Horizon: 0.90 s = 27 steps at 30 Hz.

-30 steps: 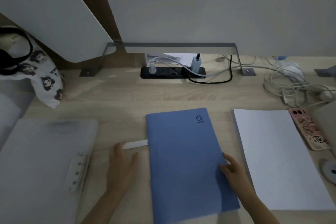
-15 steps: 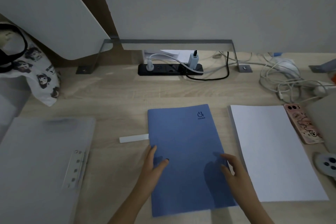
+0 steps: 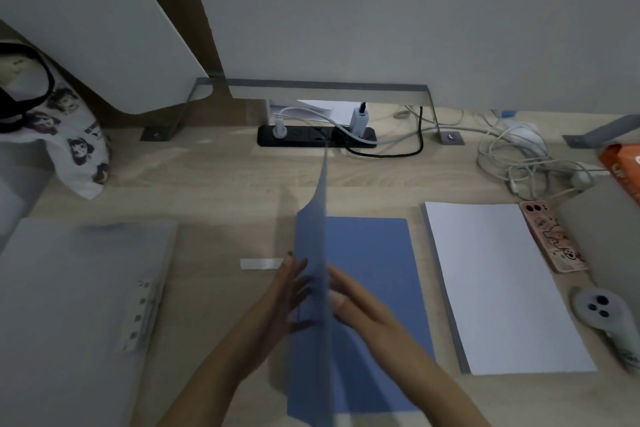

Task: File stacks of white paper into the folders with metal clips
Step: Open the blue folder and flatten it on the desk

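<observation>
Head view: we're mid-open on the blue folder (image 3: 374, 270). Its cover (image 3: 313, 253) stands near upright, edge-on to us, so we'd swing it fully left and flatten it on the desk (image 3: 214, 184) before going for paper. The left hand (image 3: 277, 305) lays straight fingers on the cover's outer face and the right hand (image 3: 360, 308) does the same on the inner face, neither visibly pinching. The folder sits mid-desk under both hands; the paper stack (image 3: 491, 281) lies just beside its right edge, untouched, and no clip shows inside.
</observation>
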Available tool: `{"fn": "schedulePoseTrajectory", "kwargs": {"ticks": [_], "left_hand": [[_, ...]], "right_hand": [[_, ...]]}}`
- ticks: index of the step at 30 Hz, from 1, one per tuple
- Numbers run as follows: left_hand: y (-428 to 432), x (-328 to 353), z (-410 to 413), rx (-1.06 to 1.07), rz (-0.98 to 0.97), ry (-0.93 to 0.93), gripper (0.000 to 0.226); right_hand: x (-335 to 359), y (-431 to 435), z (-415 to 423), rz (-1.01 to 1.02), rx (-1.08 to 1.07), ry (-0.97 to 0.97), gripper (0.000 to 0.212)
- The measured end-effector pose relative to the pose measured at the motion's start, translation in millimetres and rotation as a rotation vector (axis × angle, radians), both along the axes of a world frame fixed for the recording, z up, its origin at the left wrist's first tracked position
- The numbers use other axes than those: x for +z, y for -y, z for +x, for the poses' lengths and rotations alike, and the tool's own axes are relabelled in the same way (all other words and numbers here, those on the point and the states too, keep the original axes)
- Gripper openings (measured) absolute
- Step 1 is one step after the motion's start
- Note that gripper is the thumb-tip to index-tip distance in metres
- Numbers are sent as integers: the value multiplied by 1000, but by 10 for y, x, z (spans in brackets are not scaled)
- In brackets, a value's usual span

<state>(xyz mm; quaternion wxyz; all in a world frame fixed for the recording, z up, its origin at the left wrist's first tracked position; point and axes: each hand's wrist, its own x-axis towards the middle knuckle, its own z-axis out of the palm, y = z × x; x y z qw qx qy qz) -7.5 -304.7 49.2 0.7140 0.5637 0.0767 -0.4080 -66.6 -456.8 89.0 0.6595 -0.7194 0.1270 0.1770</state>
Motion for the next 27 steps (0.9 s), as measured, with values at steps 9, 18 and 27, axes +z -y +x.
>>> {"fn": "schedulePoseTrajectory", "kwargs": {"ticks": [9,18,27], "left_hand": [[-729,509,19,193,252,246,23],[-1233,-67,-46,122,1291,874,67],[-446,-1023,-49,-543,1228,1289,56]], "right_hand": [[-752,-532,201,-213,298,-36,76],[-1217,-569,152,-927,650,20,85],[-1310,-700,101,-1176,572,24,61]]}}
